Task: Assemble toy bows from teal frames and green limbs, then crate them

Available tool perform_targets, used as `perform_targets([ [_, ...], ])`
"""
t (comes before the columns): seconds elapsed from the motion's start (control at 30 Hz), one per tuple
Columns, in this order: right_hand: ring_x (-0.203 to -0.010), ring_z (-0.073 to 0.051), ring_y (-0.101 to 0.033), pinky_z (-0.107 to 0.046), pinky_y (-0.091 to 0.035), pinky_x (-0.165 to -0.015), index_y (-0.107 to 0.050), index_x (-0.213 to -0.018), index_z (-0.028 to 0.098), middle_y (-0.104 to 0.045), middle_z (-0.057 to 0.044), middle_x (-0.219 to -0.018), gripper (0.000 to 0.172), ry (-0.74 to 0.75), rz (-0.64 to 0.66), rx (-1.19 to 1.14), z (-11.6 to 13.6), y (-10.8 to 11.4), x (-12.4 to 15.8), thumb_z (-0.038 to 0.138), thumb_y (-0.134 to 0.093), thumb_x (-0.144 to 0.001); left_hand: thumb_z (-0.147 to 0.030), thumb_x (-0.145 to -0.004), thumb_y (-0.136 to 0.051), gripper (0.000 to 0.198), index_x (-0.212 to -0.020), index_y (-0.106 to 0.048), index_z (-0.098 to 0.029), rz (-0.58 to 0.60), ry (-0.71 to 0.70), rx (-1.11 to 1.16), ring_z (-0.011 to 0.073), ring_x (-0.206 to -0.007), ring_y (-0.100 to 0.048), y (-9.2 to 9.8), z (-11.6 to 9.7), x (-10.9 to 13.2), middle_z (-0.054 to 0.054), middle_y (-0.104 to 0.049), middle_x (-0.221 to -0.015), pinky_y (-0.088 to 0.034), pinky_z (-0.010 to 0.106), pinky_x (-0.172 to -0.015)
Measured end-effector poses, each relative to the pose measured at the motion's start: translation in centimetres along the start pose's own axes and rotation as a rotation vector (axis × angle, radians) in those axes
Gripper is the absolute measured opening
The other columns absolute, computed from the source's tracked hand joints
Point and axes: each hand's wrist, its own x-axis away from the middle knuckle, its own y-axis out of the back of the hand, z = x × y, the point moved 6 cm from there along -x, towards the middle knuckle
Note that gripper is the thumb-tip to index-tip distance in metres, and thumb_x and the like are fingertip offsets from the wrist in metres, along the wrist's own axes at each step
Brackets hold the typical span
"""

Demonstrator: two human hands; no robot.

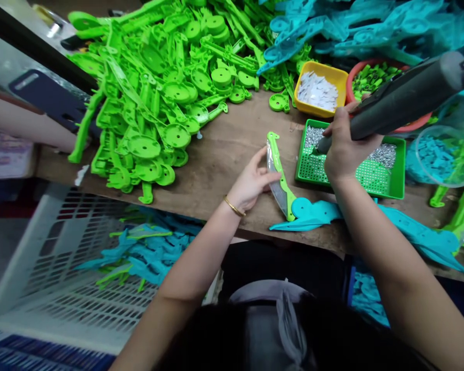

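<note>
While the left hand (pixel 251 181) pinched a green plastic handle with clear blade (pixel 279 172) on the wooden table (pixel 224 149), the right hand (pixel 342 150) gripped a grey power screwdriver (pixel 402 98) — tip in a green perforated tray of screws (pixel 401 170).

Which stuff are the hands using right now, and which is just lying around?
In use: left hand, green piece, right hand, screwdriver, green screw tray.
Lying about: green parts pile, yellow tub, white crate, teal parts heap.
</note>
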Motion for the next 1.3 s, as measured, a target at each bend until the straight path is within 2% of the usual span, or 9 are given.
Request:
perform_targets([
  [0.07, -0.06, -0.014, -0.063, -0.035, -0.058, -0.062, -0.054, -0.097, 0.024, -0.058, -0.001, -0.088, 0.028, 0.046, -0.005, 0.004, 0.5, -0.1, 0.1, 0.047, -0.063, -0.083, -0.012, -0.06, -0.08, 0.093, -0.14, -0.035, -0.028, 0.056, 0.055, 0.032, 0.0151, -0.065, -0.067, -0.6, 0.9, 1.2, -0.004, -0.067, -0.073, -0.056, 0.03, -0.067],
  [0.1, -0.059, -0.013, -0.062, -0.035, -0.058, -0.061, -0.054, -0.095, 0.024, -0.058, -0.001, -0.087, 0.027, 0.065, -0.005, -0.002, 0.8, -0.2, 0.2, 0.047, -0.064, -0.083, -0.012, -0.059, -0.081, 0.091, -0.137, -0.037, -0.027, 0.042, 0.056, 0.05, 0.0152, -0.066, -0.068, -0.6, 1.3, 1.6, -0.003, -0.068, -0.074, -0.056, 0.031, -0.069],
  [0.23, -0.057, -0.012, -0.06, -0.034, -0.056, -0.06, -0.053, -0.096, 0.025, -0.057, 0.0, -0.088, 0.026, 0.097, -0.035, -0.013, 1.1, -0.1, 0.2, 0.045, -0.064, -0.083, -0.015, -0.062, -0.08, 0.047, -0.102, -0.055, -0.014, -0.086, 0.009, 0.096, 0.0131, -0.07, -0.067, -0.6, 2.7, 2.2, 0.001, -0.07, -0.078, -0.054, 0.028, -0.073],
  [0.3, -0.059, -0.012, -0.061, -0.034, -0.057, -0.06, -0.052, -0.1, 0.025, -0.057, -0.001, -0.089, 0.028, 0.093, -0.044, 0.001, 0.9, -0.1, 0.2, 0.045, -0.062, -0.083, -0.014, -0.061, -0.08, 0.042, -0.095, -0.056, -0.013, -0.095, -0.023, 0.094, 0.0123, -0.072, -0.067, -0.8, 2.9, 2.2, 0.002, -0.07, -0.08, -0.054, 0.026, -0.074],
  [0.5, -0.058, -0.012, -0.061, -0.031, -0.055, -0.055, -0.051, -0.108, 0.025, -0.058, -0.001, -0.091, 0.035, 0.1, -0.045, 0.032, 1.4, -0.3, 0.2, 0.047, -0.061, -0.082, -0.015, -0.06, -0.081, 0.047, -0.098, -0.052, -0.016, -0.071, -0.063, 0.055, 0.0118, -0.067, -0.066, -1.0, 2.9, 2.1, -0.001, -0.071, -0.075, -0.054, 0.027, -0.07],
  [0.73, -0.048, -0.006, -0.053, -0.026, -0.048, -0.048, -0.051, -0.088, 0.025, -0.058, 0.003, -0.085, 0.022, 0.12, -0.065, -0.108, 3.3, 0.1, -0.4, 0.037, -0.067, -0.079, -0.012, -0.062, -0.079, 0.043, -0.096, -0.052, -0.015, -0.097, -0.076, 0.036, 0.0111, -0.062, -0.065, -1.2, 3.0, 1.9, -0.002, -0.07, -0.07, -0.053, 0.024, -0.064],
  [0.93, -0.049, -0.006, -0.053, -0.028, -0.052, -0.054, -0.05, -0.093, 0.025, -0.055, 0.004, -0.083, 0.025, 0.095, -0.01, -0.067, 1.8, -0.2, -0.2, 0.044, -0.062, -0.082, -0.006, -0.067, -0.072, 0.038, -0.098, -0.052, -0.014, -0.108, -0.08, 0.032, 0.0092, -0.061, -0.064, -1.2, 2.9, 2.1, -0.002, -0.069, -0.07, -0.053, 0.023, -0.066],
  [1.07, -0.05, -0.008, -0.053, -0.029, -0.051, -0.052, -0.051, -0.095, 0.026, -0.057, 0.003, -0.083, 0.028, 0.098, -0.048, -0.048, 1.6, -0.3, 0.2, 0.045, -0.065, -0.08, -0.007, -0.066, -0.073, 0.039, -0.099, -0.053, -0.014, -0.108, -0.087, 0.029, 0.0096, -0.062, -0.064, -1.2, 2.9, 2.1, -0.002, -0.069, -0.07, -0.053, 0.024, -0.066],
  [1.3, -0.049, -0.009, -0.051, -0.028, -0.048, -0.049, -0.05, -0.098, 0.025, -0.059, -0.002, -0.087, 0.023, 0.129, -0.071, -0.026, 4.9, 0.3, -0.1, 0.038, -0.062, -0.083, -0.011, -0.065, -0.076, 0.04, -0.097, -0.054, -0.015, -0.12, -0.084, 0.0, 0.0123, -0.064, -0.065, -1.1, 3.0, 1.9, -0.001, -0.069, -0.071, -0.052, 0.026, -0.067],
])
